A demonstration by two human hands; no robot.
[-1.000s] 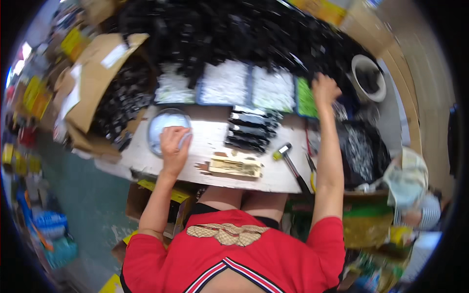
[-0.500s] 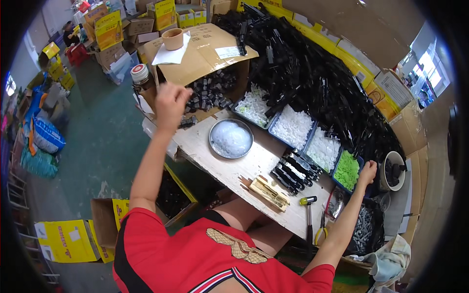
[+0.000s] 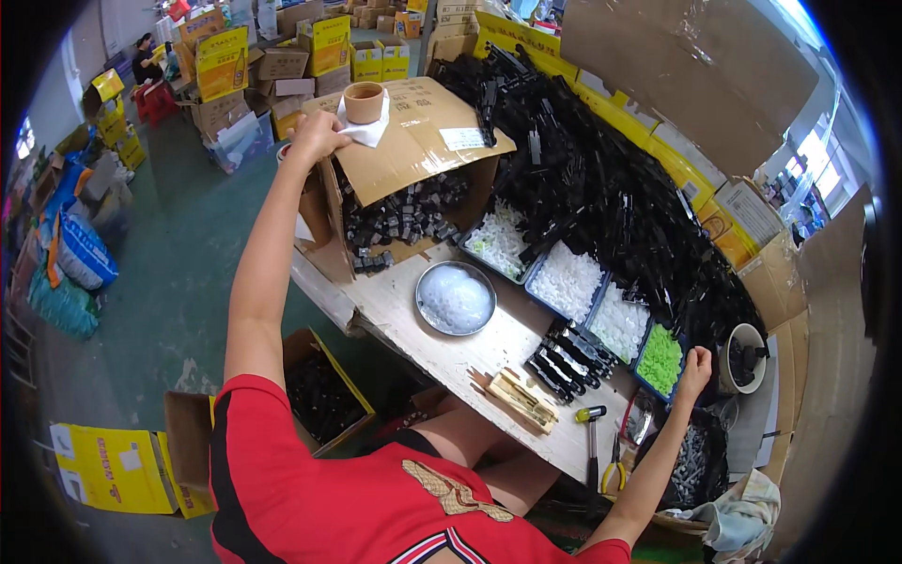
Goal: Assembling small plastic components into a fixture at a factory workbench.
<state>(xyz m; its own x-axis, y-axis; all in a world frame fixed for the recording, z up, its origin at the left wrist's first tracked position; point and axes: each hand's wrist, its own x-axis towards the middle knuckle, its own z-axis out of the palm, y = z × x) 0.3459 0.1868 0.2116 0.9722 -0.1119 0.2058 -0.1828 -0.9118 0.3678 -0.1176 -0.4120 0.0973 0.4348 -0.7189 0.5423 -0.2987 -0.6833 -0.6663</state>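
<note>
My left hand (image 3: 318, 137) reaches over the front left of a cardboard box (image 3: 423, 108), fingers closed on the edge of a white tissue (image 3: 371, 133). A brown paper-tape roll or cup (image 3: 364, 102) stands on that tissue. Below the hand is a brown bottle (image 3: 315, 211), its cap mostly hidden. My right hand (image 3: 693, 372) is closed beside the right edge of a blue tray of small green parts (image 3: 660, 361); anything between its fingers is hidden. On the table lie a row of black clip-like parts (image 3: 571, 360) and a wooden fixture (image 3: 521, 401).
A round metal dish (image 3: 456, 298) holds a whitish mass. Trays of white parts (image 3: 564, 280) line a big heap of black parts (image 3: 611, 188). Near the front edge lie a hammer (image 3: 592, 451) and yellow-handled pliers (image 3: 614, 473). A white bucket (image 3: 747, 359) stands at right.
My left hand has moved up and away from me, from beside the bottle to the tissue on the box. My right hand stays near the green parts. The whole view has shifted slightly.
</note>
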